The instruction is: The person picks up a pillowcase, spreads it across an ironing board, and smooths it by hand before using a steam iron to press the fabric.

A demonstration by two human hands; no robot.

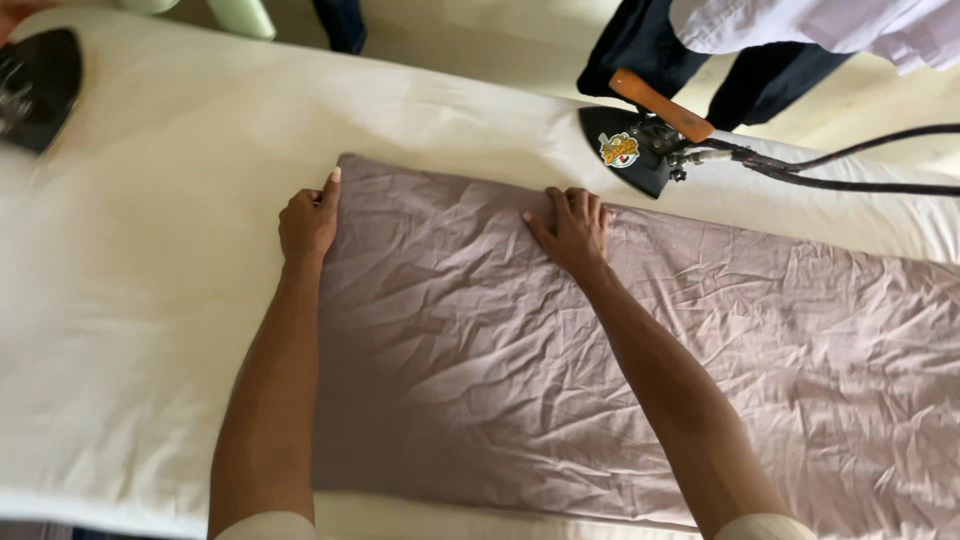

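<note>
A wrinkled mauve cloth [480, 350] lies flat on a white padded ironing table [140, 300]. My left hand [307, 222] rests at the cloth's far left corner, fingers partly curled, index finger pointing along the edge. Flat on the cloth near its far edge lies my right hand [572, 230], fingers spread, pressing down. A black iron [632, 148] with an orange-brown handle stands on the table just beyond the right hand, apart from it.
The iron's dark cord [850, 170] runs off to the right. Another black iron [38, 85] sits at the table's far left. A person in dark trousers and a white garment [760, 40] stands behind the table at upper right.
</note>
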